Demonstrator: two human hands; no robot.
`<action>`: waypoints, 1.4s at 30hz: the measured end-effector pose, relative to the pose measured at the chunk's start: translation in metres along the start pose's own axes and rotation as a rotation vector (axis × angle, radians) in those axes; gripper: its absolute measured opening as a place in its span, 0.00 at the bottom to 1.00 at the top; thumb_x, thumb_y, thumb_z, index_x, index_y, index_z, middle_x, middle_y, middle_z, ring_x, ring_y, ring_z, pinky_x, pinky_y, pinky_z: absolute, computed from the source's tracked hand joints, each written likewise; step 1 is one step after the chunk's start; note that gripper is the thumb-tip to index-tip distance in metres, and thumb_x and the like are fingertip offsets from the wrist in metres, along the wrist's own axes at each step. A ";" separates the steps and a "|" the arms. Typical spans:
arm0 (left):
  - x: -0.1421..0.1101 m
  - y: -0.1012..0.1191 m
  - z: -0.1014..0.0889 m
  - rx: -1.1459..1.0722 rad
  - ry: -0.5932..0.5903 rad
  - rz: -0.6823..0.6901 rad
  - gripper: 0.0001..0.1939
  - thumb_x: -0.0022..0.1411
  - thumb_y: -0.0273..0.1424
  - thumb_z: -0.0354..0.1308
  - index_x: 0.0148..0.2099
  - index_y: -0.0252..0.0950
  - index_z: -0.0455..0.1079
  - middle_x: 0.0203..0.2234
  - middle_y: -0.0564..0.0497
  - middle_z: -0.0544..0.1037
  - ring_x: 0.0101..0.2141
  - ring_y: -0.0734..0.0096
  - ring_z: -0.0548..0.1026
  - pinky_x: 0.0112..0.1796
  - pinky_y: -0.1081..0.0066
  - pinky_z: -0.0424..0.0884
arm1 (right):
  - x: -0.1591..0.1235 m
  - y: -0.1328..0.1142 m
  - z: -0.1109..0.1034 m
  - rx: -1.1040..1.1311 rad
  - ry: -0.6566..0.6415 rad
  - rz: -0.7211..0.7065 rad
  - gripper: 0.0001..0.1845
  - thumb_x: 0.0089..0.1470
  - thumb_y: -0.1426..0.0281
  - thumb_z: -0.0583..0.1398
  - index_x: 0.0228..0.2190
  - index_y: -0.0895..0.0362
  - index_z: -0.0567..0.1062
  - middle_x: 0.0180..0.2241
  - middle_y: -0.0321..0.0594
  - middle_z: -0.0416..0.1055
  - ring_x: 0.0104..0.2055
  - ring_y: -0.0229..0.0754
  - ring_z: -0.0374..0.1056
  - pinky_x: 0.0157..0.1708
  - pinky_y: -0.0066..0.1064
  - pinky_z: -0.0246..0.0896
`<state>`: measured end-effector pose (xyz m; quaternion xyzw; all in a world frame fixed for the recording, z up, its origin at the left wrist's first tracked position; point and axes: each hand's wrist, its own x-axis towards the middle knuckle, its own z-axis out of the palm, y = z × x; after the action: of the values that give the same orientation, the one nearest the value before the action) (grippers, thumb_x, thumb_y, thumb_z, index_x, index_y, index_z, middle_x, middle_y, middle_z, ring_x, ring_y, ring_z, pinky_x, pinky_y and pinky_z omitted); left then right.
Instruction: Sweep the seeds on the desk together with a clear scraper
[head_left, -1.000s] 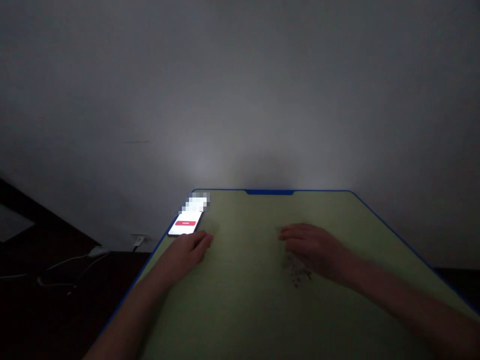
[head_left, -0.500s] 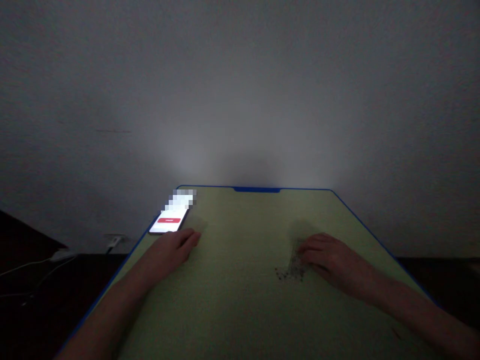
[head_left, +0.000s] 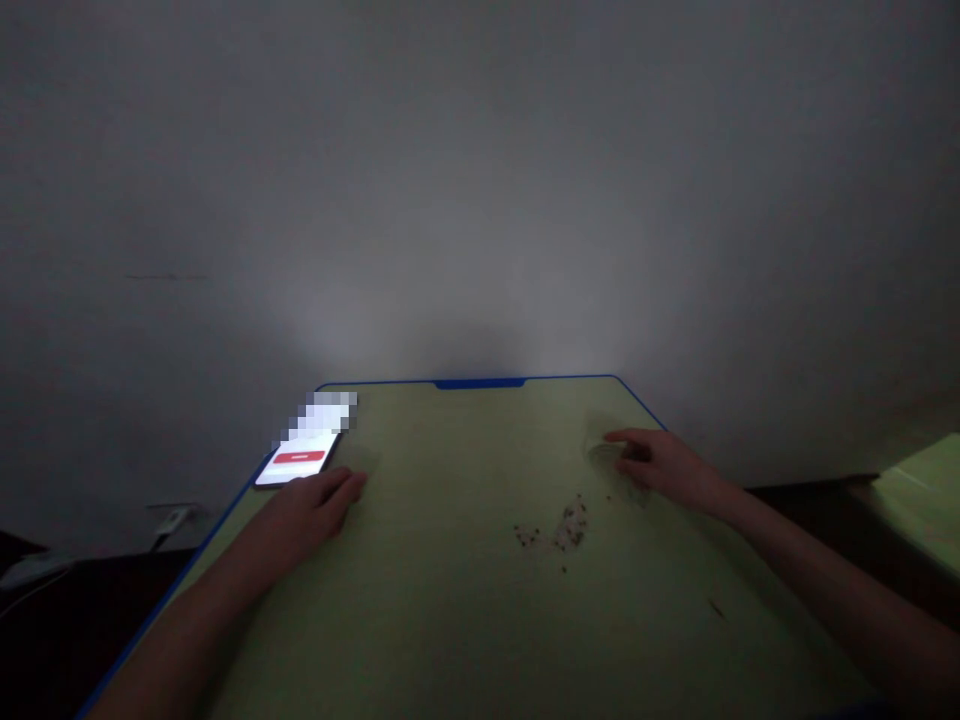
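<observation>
My left hand (head_left: 316,510) rests on the left side of the table, its fingers loosely curled together and nothing visible in them. Just beyond it lies a phone (head_left: 298,458) with a lit screen and a red button. Over the right side, my right hand (head_left: 664,468) has its index finger stretched and the others bent around a faint see-through container (head_left: 596,440). Dim light blurs that container's outline, so its exact kind is unclear. To the left of and nearer than this hand lies a scatter of small dark and pale bits (head_left: 571,525), like seeds or beads.
The pale table (head_left: 435,620) has a blue rim and a blue tab (head_left: 480,383) at its far edge, close to a grey wall (head_left: 480,200). A thin dark sliver (head_left: 716,608) lies at the right. A white plug (head_left: 172,522) and cable are at lower left.
My right hand has moved away from the scattered bits, further back and to the right, its index finger now extended. More of the bits show. The whole view has shifted slightly; my left hand stays by the phone.
</observation>
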<state>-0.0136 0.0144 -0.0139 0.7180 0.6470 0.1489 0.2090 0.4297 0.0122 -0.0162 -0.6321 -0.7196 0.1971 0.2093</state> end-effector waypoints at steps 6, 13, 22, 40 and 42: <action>0.001 0.002 -0.001 0.024 -0.008 0.018 0.23 0.58 0.51 0.41 0.26 0.39 0.64 0.18 0.54 0.69 0.23 0.67 0.68 0.27 0.71 0.59 | -0.020 0.011 0.011 -0.017 0.026 0.087 0.21 0.54 0.67 0.53 0.46 0.65 0.72 0.22 0.38 0.72 0.22 0.39 0.67 0.23 0.30 0.60; -0.001 0.006 -0.002 0.033 -0.001 0.021 0.22 0.59 0.49 0.40 0.27 0.39 0.64 0.17 0.54 0.69 0.24 0.67 0.68 0.27 0.71 0.58 | -0.005 -0.035 0.040 -0.040 0.026 0.031 0.19 0.53 0.67 0.55 0.44 0.64 0.74 0.26 0.44 0.74 0.27 0.42 0.68 0.28 0.32 0.59; -0.003 0.008 -0.002 0.069 -0.031 0.021 0.21 0.61 0.48 0.38 0.28 0.39 0.62 0.19 0.54 0.68 0.25 0.67 0.69 0.28 0.70 0.59 | 0.035 -0.084 0.069 0.050 -0.029 -0.118 0.18 0.51 0.70 0.58 0.45 0.59 0.75 0.25 0.40 0.74 0.26 0.39 0.67 0.28 0.29 0.58; -0.005 0.011 -0.002 0.119 -0.031 0.029 0.21 0.61 0.46 0.40 0.30 0.38 0.66 0.22 0.52 0.71 0.27 0.66 0.70 0.27 0.70 0.58 | 0.023 -0.061 0.065 -0.080 -0.028 -0.035 0.20 0.54 0.64 0.56 0.45 0.60 0.74 0.29 0.45 0.77 0.29 0.45 0.71 0.31 0.34 0.61; -0.005 0.011 -0.002 0.120 -0.028 0.036 0.21 0.60 0.46 0.40 0.29 0.38 0.65 0.21 0.52 0.71 0.26 0.67 0.69 0.27 0.70 0.58 | 0.027 -0.078 0.073 -0.091 -0.034 -0.073 0.19 0.54 0.65 0.57 0.45 0.59 0.75 0.31 0.46 0.77 0.32 0.46 0.71 0.34 0.35 0.61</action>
<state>-0.0056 0.0089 -0.0066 0.7429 0.6386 0.1035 0.1720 0.3219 0.0278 -0.0334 -0.6109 -0.7538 0.1672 0.1753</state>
